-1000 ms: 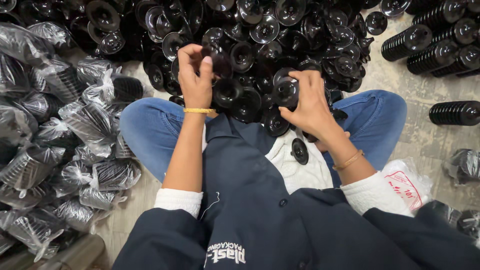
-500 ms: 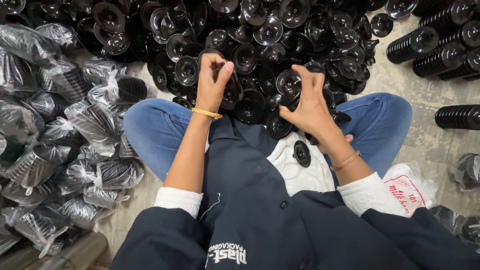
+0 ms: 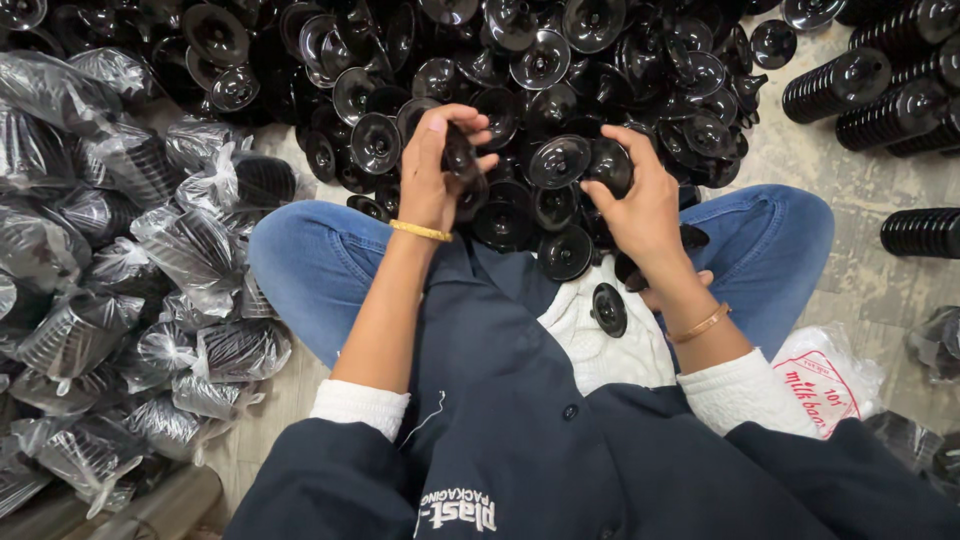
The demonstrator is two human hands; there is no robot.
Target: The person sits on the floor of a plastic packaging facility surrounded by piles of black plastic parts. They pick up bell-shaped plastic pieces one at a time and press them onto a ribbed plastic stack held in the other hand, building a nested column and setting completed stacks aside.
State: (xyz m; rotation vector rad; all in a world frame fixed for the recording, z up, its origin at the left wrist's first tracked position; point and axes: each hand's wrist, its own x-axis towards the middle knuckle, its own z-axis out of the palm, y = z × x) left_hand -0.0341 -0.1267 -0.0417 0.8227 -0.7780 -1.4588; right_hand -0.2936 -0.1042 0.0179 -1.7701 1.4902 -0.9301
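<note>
A heap of glossy black plastic discs (image 3: pixel 540 60), round, shallow and each with a raised hub, too many to count, covers the floor ahead of the crossed, jeans-clad legs; clear crinkled bags (image 3: pixel 120 280) of stacked discs lie to the left, and about five ribbed black stacks (image 3: pixel 880 90) to the right. The left hand (image 3: pixel 435 170) is closed around a small stack of discs (image 3: pixel 460 160) above the heap's near edge. The right hand (image 3: pixel 640 205) clasps one disc (image 3: pixel 608 165) there, and one more disc (image 3: pixel 608 308) rests in the lap.
</note>
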